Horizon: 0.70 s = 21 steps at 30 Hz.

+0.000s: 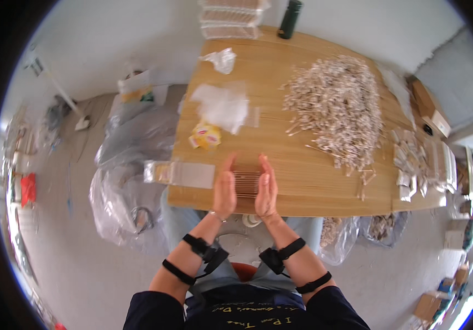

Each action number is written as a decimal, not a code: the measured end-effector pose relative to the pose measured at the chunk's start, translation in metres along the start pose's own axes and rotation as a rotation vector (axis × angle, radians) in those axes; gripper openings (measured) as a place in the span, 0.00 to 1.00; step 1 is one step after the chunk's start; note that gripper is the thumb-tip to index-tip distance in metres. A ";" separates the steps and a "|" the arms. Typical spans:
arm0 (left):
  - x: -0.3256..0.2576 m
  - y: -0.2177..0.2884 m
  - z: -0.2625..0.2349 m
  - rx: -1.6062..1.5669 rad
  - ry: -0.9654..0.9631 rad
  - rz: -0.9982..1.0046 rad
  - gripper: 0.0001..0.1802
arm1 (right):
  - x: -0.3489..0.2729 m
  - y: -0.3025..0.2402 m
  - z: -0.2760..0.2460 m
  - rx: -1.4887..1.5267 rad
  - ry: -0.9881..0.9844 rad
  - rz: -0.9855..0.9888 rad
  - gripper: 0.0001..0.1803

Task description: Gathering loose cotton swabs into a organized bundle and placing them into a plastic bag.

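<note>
My left hand [225, 190] and my right hand [266, 188] face each other near the table's front edge, fingers stretched forward. Between the two palms lies a row of cotton swabs [246, 183], their thin brown sticks running crosswise from one hand to the other. The palms press on the swab ends and hide the tips. Just left of my left hand, a clear flat plastic pack [192, 175] lies on the table. A big heap of loose cotton swabs [338, 107] spreads over the table's right half, with a few strays [366, 180] nearer the front.
On the wooden table [297, 192] are yellow labels [206, 136], clear plastic bags [223, 107] and a crumpled wrapper [224, 60]. A dark green bottle [290, 19] and stacked packs [231, 19] stand at the back. Filled packs [412, 165] crowd the right end. Plastic sacks [132, 181] sit left.
</note>
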<state>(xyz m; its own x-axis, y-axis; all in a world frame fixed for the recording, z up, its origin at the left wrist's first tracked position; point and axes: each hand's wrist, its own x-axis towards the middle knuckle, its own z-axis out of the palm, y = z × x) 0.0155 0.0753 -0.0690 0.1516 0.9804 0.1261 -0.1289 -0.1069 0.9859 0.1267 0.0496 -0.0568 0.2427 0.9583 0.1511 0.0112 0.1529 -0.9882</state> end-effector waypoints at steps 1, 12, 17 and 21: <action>-0.002 -0.006 -0.003 -0.036 -0.006 -0.006 0.40 | 0.001 0.002 -0.001 -0.004 0.028 -0.004 0.27; -0.001 0.030 0.000 1.068 -0.191 0.307 0.26 | -0.006 -0.013 -0.256 -1.318 1.007 0.396 0.19; -0.004 0.031 -0.002 1.060 -0.151 0.311 0.22 | -0.007 0.004 -0.252 -1.145 0.815 0.231 0.06; -0.003 0.027 -0.002 1.049 -0.133 0.324 0.18 | -0.005 0.002 -0.193 -1.061 0.657 0.101 0.03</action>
<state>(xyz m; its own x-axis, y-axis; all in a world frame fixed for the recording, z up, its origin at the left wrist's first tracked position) 0.0092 0.0695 -0.0426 0.3734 0.8615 0.3440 0.7037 -0.5047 0.5000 0.3122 -0.0015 -0.0652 0.7223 0.6060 0.3334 0.6652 -0.4767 -0.5747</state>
